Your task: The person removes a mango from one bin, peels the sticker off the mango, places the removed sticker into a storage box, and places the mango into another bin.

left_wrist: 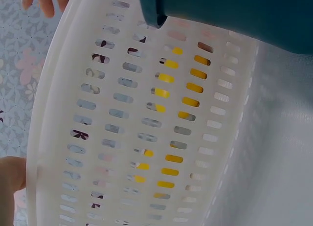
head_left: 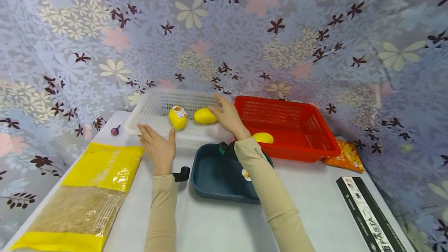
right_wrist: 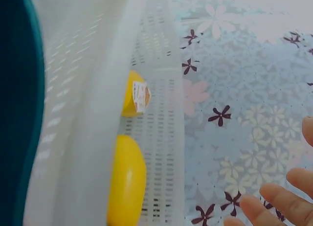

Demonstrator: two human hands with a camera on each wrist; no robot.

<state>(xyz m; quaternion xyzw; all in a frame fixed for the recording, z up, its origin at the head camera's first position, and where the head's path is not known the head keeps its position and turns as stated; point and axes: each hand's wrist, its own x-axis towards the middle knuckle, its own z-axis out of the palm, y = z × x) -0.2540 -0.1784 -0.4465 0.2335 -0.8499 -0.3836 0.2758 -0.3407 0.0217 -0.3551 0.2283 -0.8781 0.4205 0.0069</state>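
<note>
Nearest, two tan sleeves, the left (head_left: pixel 163 209) and the right (head_left: pixel 274 195), stretched forward over a white table (head_left: pixel 213 226). To the left lay a big yellow bag (head_left: pixel 84 197) with a clear panel showing tan contents; to the right, a black box (head_left: pixel 370 215) marked PASTA lay at a slant. Between them, a little farther off, sat a dark blue tub (head_left: pixel 217 178) with a round sticker (head_left: pixel 246 174) inside, partly hidden under the right sleeve.

The left hand (head_left: pixel 158 149) came next, fingers loosely straight and gripping nothing, at the near left corner of the white basket (head_left: pixel 192 142); whether it touched the rim, I could not tell. An orange packet (head_left: pixel 346 158) lay by the right end of the red basket (head_left: pixel 301 153), which stood beside the white one and held one yellow fruit near its front wall. A lollipop (head_left: pixel 116 130) lay left of the white basket.

Inside the white basket were two more yellow fruits, apart from each other: a labelled one (head_left: pixel 177 118) on the left and a plain one (head_left: pixel 205 116) on the right. The right hand (head_left: pixel 229 116) was spread above the basket's right part, near the plain one, with nothing in its grasp. Behind everything hung a flowered cloth (head_left: pixel 224 30).
</note>
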